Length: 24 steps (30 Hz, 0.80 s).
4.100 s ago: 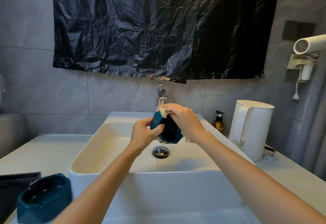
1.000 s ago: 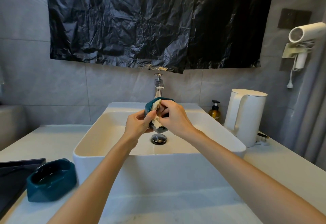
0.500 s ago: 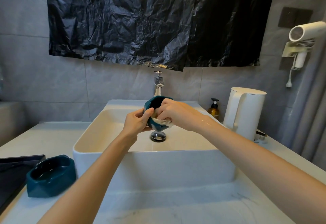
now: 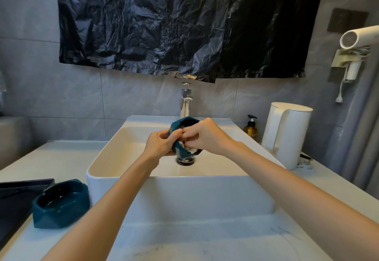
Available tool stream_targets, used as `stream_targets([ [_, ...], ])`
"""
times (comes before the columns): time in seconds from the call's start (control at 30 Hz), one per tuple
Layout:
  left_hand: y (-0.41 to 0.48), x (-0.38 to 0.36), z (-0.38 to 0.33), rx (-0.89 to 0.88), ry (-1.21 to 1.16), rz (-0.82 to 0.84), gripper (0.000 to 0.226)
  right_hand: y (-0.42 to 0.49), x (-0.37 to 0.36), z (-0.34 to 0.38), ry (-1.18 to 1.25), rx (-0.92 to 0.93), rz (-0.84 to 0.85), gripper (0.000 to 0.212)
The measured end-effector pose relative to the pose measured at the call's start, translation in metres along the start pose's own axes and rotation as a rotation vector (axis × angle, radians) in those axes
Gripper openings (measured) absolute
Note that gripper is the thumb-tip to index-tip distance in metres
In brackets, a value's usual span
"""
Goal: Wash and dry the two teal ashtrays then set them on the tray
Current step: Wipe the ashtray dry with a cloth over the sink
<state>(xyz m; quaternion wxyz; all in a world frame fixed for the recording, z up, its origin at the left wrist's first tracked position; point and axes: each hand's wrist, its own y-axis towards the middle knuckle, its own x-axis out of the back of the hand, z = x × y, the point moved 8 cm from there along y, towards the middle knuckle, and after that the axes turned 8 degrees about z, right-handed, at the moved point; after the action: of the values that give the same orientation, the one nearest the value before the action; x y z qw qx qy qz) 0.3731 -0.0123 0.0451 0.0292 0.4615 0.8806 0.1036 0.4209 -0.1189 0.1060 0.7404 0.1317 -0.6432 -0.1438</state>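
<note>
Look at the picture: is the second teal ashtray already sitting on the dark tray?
No: the second teal ashtray rests on the countertop beside the dark tray, not on it.

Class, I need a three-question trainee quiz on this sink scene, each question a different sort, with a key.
1. True or false: the second ashtray sits on the tray.
2. What stands nearest the kettle? A) soap bottle B) faucet C) tray
3. Fill in: the left hand holds an ashtray over the ____.

Key: 1 false, it is on the counter beside it; 2 A; 3 sink, while the right hand wipes with a cloth.
</note>
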Motion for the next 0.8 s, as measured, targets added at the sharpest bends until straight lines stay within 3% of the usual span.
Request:
stream_targets([
  [0.1,-0.001,-0.001,0.001,0.024,-0.046,0.004,0.028,-0.002,0.002,0.004,-0.016,0.0,-0.162,0.013],
  [0.27,-0.003,-0.001,0.0,0.029,-0.053,-0.013,0.024,0.005,0.003,0.003,-0.256,-0.145,-0.269,0.022],
  [0.37,-0.003,0.003,-0.002,0.003,-0.071,-0.044,0.015,0.011,0.003,-0.007,-0.543,-0.309,-0.097,0.024],
  [0.43,-0.003,0.005,-0.001,-0.005,-0.084,-0.063,0.015,0.009,0.0,-0.01,-0.592,-0.352,0.027,0.021],
  [0.63,-0.002,0.003,0.002,0.007,-0.034,-0.061,0.027,0.004,-0.009,0.0,-0.127,-0.161,0.1,0.017],
  [0.8,-0.001,0.003,0.0,0.0,-0.005,-0.057,0.036,0.011,-0.012,-0.003,-0.21,-0.094,0.016,0.019],
])
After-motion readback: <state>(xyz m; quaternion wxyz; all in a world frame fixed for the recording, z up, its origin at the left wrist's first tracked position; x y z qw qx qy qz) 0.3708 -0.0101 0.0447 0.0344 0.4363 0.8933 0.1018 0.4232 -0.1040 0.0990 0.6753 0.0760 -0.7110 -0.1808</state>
